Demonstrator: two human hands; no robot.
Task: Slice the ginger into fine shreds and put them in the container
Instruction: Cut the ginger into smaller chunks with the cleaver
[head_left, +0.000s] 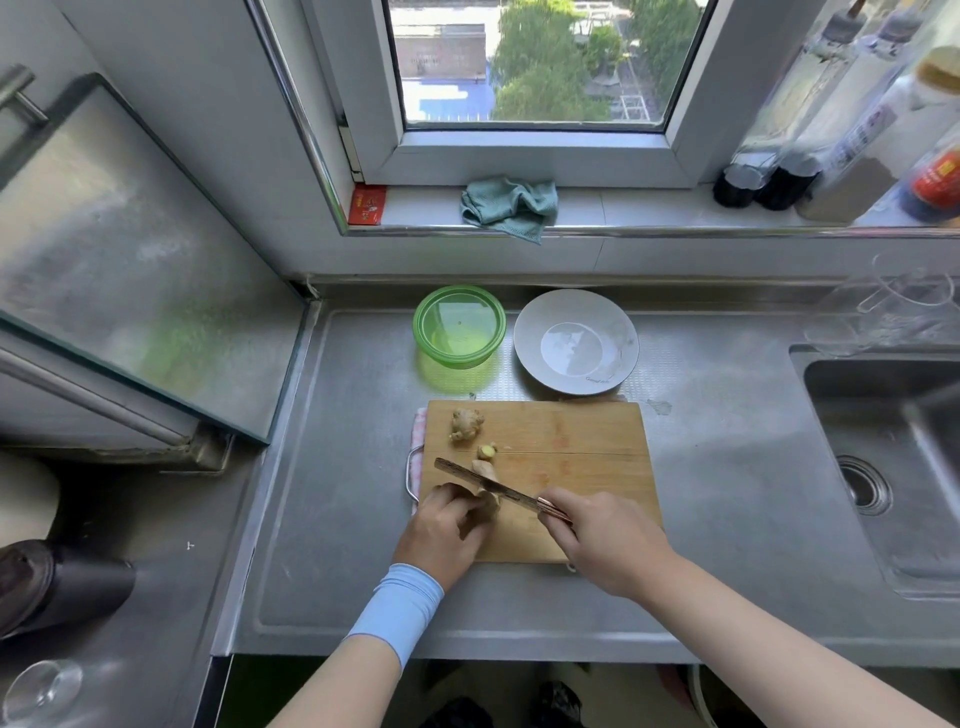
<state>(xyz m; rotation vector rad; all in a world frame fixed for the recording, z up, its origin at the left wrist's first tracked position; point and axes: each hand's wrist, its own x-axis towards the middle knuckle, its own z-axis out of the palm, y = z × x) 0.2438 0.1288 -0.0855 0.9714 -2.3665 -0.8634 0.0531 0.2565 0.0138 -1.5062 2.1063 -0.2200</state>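
1. My left hand (447, 525) is curled over the near end of a ginger piece (483, 468). It pins the piece to the bamboo cutting board (571, 441), I judge so that it cannot roll under the blade.
2. My right hand (597, 540) is clenched round the handle of the kitchen knife (457, 470). The blade lies slantwise across the ginger, just ahead of the left fingertips, where the tucked fingers can guide the cut.
3. A small cut-off nub (487, 451) sits just beyond the blade. The knobbly main root (466, 423) lies farther ahead of the left hand, near the board's far corner and apart from the cutting. It looks to have been set aside there to keep the working spot free.
4. The green round container (459, 326) waits on the steel counter past the board's far edge, straight ahead of the left hand. I can make out no shreds in it.
5. A grey shallow bowl (575, 340) stands just beside the container, ahead of the right hand.
6. A pink cloth (418, 431) shows under the board's edge on the left-hand side, probably to stop the board sliding.
7. My reading is that the work is at an early stage. The ginger is in chunks, no fine shreds are visible on the board, and the transfer is not yet begun. The risk lies where the blade runs close to the left fingers.
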